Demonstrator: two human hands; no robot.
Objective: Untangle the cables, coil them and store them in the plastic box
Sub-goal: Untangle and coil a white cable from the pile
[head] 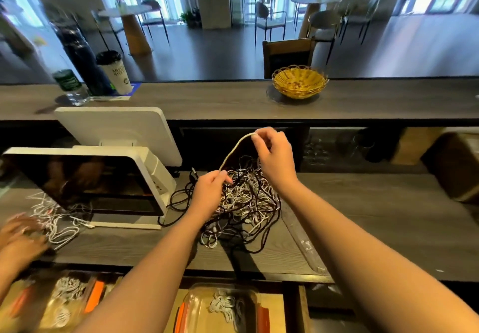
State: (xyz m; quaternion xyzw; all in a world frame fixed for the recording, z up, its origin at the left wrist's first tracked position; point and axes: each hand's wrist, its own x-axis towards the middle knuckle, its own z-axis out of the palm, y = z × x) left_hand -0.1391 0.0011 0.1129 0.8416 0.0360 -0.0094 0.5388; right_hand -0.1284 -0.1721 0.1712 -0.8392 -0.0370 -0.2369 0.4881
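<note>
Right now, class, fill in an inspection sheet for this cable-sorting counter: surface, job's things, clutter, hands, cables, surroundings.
Surface: grey wood-grain counter, raised ledge behind.
Job's things: tangled pile of black and white cables; plastic box below the counter edge, holding white coils.
Clutter: two white screens at left; water bottle, paper cup and yellow basket on the ledge.
Hands: left hand pinches in the pile; right hand pinches a white cable lifted clear.
Cables: second white bunch at left, under another person's hands.
Surroundings: café tables, chairs, windows.
</note>
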